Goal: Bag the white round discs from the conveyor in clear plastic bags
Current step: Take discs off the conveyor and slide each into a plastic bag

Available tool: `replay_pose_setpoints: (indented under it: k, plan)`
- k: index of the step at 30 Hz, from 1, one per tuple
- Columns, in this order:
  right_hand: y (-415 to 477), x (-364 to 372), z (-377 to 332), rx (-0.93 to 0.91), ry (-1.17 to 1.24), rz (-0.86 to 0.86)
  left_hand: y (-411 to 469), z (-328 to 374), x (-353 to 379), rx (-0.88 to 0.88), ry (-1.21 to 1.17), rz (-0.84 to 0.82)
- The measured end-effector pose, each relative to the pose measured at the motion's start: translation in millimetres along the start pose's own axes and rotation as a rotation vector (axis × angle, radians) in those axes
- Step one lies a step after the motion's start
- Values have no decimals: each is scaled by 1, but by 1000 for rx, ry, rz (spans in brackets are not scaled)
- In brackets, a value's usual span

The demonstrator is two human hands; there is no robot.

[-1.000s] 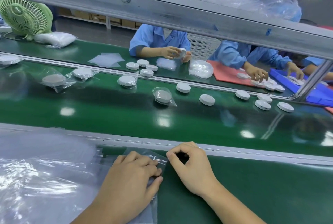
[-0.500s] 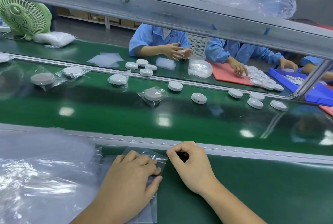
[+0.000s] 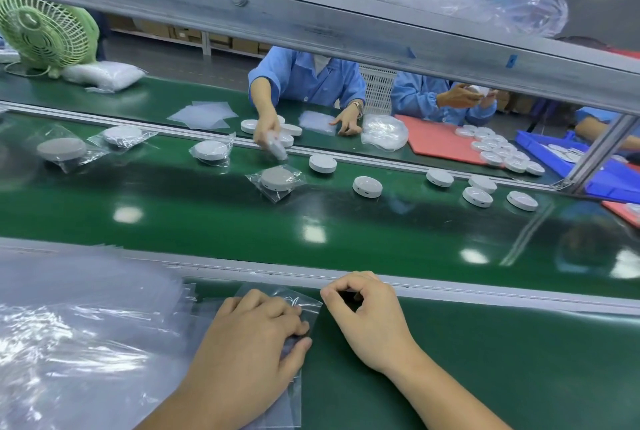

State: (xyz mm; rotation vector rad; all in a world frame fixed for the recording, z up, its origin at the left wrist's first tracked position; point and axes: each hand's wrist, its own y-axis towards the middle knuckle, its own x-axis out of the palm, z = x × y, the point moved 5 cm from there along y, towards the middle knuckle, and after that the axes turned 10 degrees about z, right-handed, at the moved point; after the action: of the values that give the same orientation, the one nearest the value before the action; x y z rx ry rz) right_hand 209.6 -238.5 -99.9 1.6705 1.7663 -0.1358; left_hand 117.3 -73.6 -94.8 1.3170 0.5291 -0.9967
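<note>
Near the front rail, my left hand (image 3: 249,343) lies on a flat clear plastic bag (image 3: 277,295), its thumb and fingertips pinching the film. My right hand (image 3: 367,318) rests beside the bag's right corner with curled fingers; nothing shows inside them. Out on the green conveyor belt (image 3: 311,225), several bare white discs sit to the right, the closest of them a single white disc (image 3: 367,186). Further left, several discs lie in bags, one bagged disc (image 3: 278,179) at mid belt. No disc is within my hands.
A pile of clear bags (image 3: 69,325) lies at my left. A metal beam (image 3: 311,21) crosses overhead. Workers in blue sit across the belt; one worker's hand (image 3: 268,133) reaches over the far rail. A red mat (image 3: 436,142), blue tray (image 3: 606,176) and green fan (image 3: 45,34) stand beyond.
The discs on the belt have drifted left. The worker opposite has reached out to the belt with a bagged disc. My hands have stayed almost still on the bag.
</note>
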Motion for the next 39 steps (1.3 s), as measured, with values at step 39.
replay_pose_setpoints:
  k: [39]
  plan:
    - [-2, -11, -5, -13, 91, 120, -2, 2, -2, -22, -41, 13]
